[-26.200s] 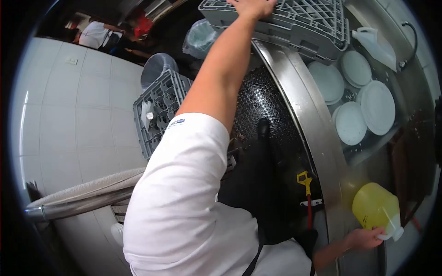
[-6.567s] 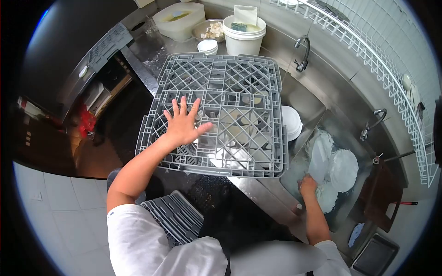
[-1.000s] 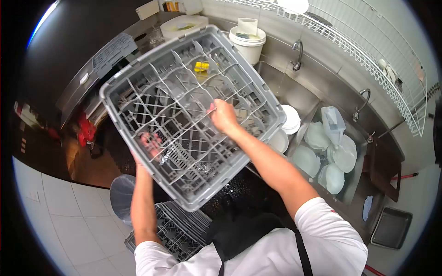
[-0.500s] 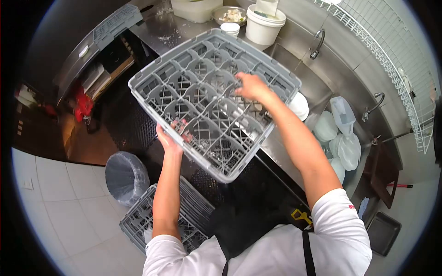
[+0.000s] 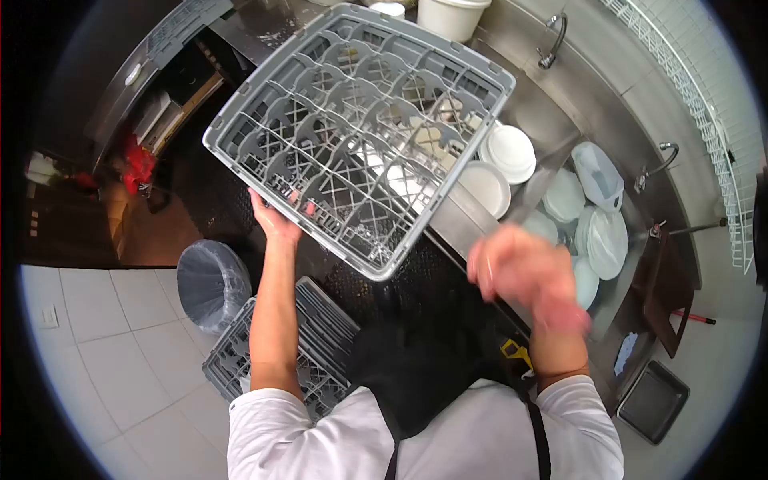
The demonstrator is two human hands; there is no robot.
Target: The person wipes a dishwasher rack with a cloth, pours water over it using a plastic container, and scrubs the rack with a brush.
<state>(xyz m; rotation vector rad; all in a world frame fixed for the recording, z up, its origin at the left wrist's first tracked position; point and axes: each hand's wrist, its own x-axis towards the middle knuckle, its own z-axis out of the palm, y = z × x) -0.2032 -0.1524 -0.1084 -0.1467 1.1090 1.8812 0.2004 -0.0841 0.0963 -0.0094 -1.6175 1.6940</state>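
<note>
A grey compartmented dish rack hangs tilted in front of me, its open top facing me. My left hand is closed on its lower left edge, with some fingertips showing through the grid. My right hand is off the rack, near the front of the sink counter. Motion blurs its fingers, so I cannot tell whether they are curled around anything. White plates stand on the steel counter behind the rack's right side.
The sink basin to the right holds several pale dishes and a clear plastic container. Two taps rise behind it. A lined bin and another grey rack are low on the left. White bucket stands at the back.
My right hand has left the rack's inside and come back toward me on the right. The rack, still in my left hand, appears higher and slightly left in view.
</note>
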